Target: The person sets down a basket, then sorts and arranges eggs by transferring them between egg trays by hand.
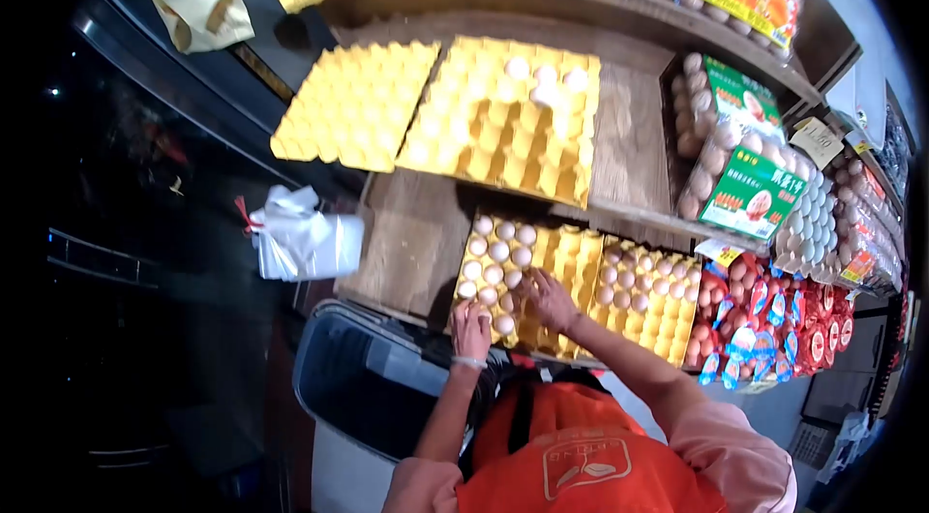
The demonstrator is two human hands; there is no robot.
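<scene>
On the lowest shelf lies a yellow egg tray (566,266) with pale eggs (498,252) filling mostly its left side. My left hand (471,329) rests at the tray's front left corner, its fingers bent over an egg. My right hand (550,302) reaches into the middle of the same tray, beside the eggs; its fingertips are bent down and what they touch is too small to make out. To the right sits a second yellow tray (668,329) with eggs in its back rows.
A grey bin (329,358) stands below the shelf's left front. White plastic bags (310,242) hang at the left edge. Above are yellow trays (358,106) and green-labelled egg packs (755,189). Red net bags of eggs (755,319) lie at the right.
</scene>
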